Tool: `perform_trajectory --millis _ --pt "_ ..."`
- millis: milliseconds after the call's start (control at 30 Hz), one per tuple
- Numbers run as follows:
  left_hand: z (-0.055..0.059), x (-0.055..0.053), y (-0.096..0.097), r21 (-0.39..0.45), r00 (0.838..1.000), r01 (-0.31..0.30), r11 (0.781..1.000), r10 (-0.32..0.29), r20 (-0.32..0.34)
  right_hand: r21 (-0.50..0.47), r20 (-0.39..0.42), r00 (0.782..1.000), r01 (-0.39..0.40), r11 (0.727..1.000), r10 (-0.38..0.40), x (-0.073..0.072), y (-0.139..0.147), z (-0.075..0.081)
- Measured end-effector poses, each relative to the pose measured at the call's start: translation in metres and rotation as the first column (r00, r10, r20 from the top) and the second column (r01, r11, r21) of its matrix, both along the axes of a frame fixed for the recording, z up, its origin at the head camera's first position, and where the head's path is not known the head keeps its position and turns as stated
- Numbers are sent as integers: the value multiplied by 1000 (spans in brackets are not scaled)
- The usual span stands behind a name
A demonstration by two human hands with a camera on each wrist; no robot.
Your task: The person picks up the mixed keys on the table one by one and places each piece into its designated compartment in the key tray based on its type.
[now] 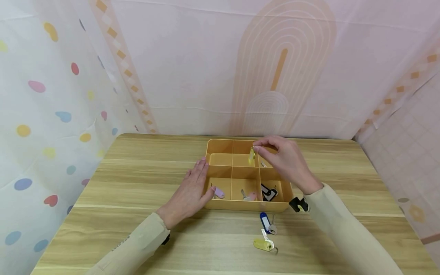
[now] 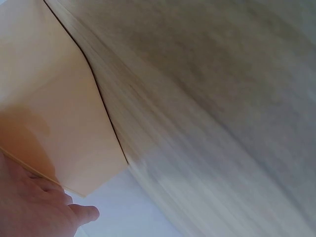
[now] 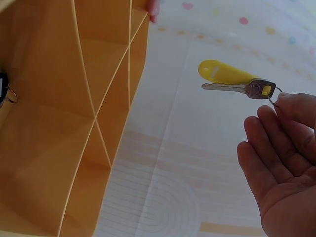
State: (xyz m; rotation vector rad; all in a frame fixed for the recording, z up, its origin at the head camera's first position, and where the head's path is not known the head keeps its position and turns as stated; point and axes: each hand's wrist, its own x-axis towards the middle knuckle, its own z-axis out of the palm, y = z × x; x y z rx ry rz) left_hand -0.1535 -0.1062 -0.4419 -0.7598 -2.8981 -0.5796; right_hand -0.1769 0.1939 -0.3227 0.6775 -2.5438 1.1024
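Note:
My right hand [image 1: 287, 160] pinches the ring of a key [image 3: 252, 89] with a yellow tag [image 3: 224, 72], which hangs over the back middle compartment of an orange divided tray [image 1: 245, 206]. Against the tray's left wall rests my left hand [image 1: 187, 191], fingers extended and thumb over the front left corner. In the front row lie a purple key tag [image 1: 218, 192] at left, a pink key tag [image 1: 252, 196] with a key in the middle, and black key tags [image 1: 271, 195] at right. Another key [image 1: 263, 164] shows in the back right compartment, partly hidden by my right hand.
In front of the tray, on the wooden table [image 1: 144, 172], lie a key with a blue tag [image 1: 265, 222] and another with a yellow tag [image 1: 262, 245]. Patterned curtains [image 1: 192, 68] hang behind the table and at both sides.

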Motion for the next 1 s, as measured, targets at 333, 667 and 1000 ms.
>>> perform_trajectory --millis 333,667,1000 --pt "2 3 1 4 1000 5 1000 -4 -26 -19 115 993 -8 1000 10 -26 -2 -9" --pt "2 5 0 7 1000 4 1000 -3 -18 4 208 978 -29 1000 27 -45 -7 -16" --pt "1 4 -1 1 1000 -2 1000 2 -29 117 217 975 -66 991 40 -62 -15 -31"
